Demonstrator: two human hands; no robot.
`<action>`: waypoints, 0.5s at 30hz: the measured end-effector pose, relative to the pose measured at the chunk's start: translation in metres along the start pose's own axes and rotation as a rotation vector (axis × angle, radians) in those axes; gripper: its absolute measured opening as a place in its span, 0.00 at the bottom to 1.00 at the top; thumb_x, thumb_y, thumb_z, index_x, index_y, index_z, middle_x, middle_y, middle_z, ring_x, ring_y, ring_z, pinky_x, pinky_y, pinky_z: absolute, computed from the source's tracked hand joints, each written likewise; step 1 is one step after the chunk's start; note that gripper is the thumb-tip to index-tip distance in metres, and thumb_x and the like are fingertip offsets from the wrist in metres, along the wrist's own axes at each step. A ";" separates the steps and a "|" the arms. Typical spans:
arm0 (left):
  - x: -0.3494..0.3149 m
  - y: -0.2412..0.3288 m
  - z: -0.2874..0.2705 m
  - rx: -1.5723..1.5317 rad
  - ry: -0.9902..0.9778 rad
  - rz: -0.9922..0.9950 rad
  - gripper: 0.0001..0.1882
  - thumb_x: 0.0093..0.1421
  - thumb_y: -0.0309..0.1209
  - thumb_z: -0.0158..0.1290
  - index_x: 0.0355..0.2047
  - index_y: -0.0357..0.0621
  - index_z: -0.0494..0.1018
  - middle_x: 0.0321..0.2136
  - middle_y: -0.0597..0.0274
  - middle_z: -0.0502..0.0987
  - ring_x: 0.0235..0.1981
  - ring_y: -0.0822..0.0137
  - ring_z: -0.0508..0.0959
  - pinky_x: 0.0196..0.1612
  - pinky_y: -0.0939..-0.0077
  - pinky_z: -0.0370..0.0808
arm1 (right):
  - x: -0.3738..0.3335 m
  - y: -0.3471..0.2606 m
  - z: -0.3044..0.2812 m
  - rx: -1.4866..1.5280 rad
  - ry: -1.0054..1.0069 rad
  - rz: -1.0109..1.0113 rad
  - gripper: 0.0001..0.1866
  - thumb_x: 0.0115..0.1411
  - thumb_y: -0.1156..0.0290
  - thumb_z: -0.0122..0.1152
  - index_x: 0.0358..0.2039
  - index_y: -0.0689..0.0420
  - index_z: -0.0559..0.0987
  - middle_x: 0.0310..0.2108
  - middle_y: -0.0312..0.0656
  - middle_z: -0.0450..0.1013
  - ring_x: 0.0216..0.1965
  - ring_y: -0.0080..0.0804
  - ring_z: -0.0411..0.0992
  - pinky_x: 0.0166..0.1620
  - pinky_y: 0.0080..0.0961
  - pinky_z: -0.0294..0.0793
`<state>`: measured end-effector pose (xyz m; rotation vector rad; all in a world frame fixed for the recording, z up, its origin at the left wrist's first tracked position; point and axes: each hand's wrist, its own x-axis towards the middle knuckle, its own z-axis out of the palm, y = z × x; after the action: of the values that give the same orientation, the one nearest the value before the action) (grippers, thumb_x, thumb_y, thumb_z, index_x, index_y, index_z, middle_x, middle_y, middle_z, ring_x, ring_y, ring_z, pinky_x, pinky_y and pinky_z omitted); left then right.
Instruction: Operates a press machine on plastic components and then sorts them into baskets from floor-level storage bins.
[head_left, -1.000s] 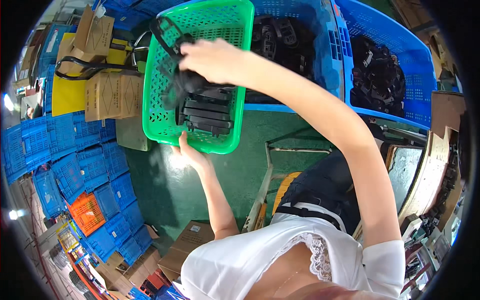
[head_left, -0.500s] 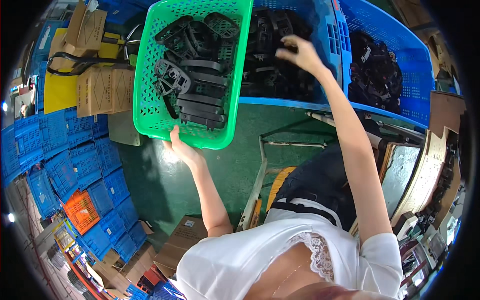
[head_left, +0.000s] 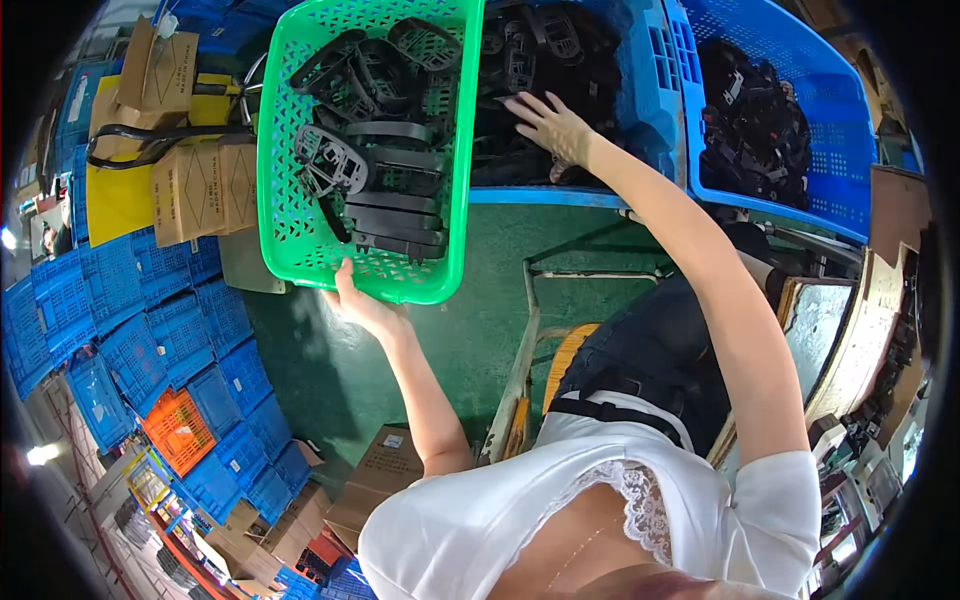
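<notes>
A green plastic basket [head_left: 450, 225] holds several black and grey plastic frames and parts [head_left: 396, 218], some loose at its far end, others stacked near its front. My left hand [head_left: 366, 304] grips the basket's near edge, thumb over the rim and fingers underneath, partly hidden. To the right, my right hand [head_left: 553, 130] hovers over or touches dark plastic parts [head_left: 545, 45] inside a blue crate [head_left: 575, 197]. Its fingers are spread, with nothing seen in them.
Another blue crate [head_left: 840, 150] with black parts stands at the right. Cardboard boxes [head_left: 205, 190] and a yellow panel [head_left: 112, 205] are on the left, above stacked blue crates [head_left: 140, 350] and an orange one [head_left: 180, 430]. A metal-framed stool [head_left: 570, 352] stands nearby.
My right hand has moved left and lower in the picture over the crate, and its fingers have spread. The basket appears slightly further left, still held by my left hand.
</notes>
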<state>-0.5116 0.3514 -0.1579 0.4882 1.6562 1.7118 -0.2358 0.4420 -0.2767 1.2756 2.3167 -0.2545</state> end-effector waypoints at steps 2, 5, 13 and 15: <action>0.001 -0.001 0.000 0.011 0.017 -0.010 0.14 0.50 0.28 0.48 0.38 0.42 0.66 0.31 0.63 0.69 0.31 0.66 0.72 0.32 0.69 0.72 | 0.013 0.000 0.026 -0.261 0.328 -0.181 0.58 0.27 0.43 0.70 0.59 0.54 0.57 0.64 0.40 0.39 0.65 0.36 0.37 0.62 0.38 0.48; 0.004 -0.006 -0.003 0.018 -0.021 -0.006 0.13 0.50 0.28 0.48 0.38 0.43 0.66 0.31 0.63 0.69 0.31 0.66 0.72 0.32 0.69 0.72 | 0.026 -0.004 0.033 -0.062 0.114 -0.189 0.48 0.37 0.57 0.67 0.59 0.52 0.55 0.63 0.37 0.44 0.59 0.36 0.54 0.55 0.33 0.60; 0.001 -0.004 -0.003 -0.018 0.036 -0.009 0.12 0.49 0.27 0.48 0.37 0.42 0.66 0.31 0.63 0.69 0.29 0.67 0.72 0.31 0.70 0.72 | 0.041 -0.006 0.019 0.131 -0.196 -0.093 0.61 0.17 0.59 0.79 0.57 0.52 0.58 0.54 0.37 0.56 0.51 0.36 0.63 0.45 0.30 0.70; -0.002 -0.002 -0.003 -0.010 0.061 -0.006 0.12 0.49 0.27 0.49 0.37 0.43 0.66 0.30 0.63 0.69 0.29 0.67 0.72 0.31 0.70 0.72 | 0.048 -0.015 0.019 0.057 -0.189 -0.066 0.55 0.19 0.60 0.78 0.53 0.52 0.62 0.53 0.36 0.58 0.51 0.35 0.64 0.45 0.30 0.70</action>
<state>-0.5125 0.3477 -0.1595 0.4291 1.6898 1.7454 -0.2642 0.4620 -0.3176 1.1504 2.2062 -0.4462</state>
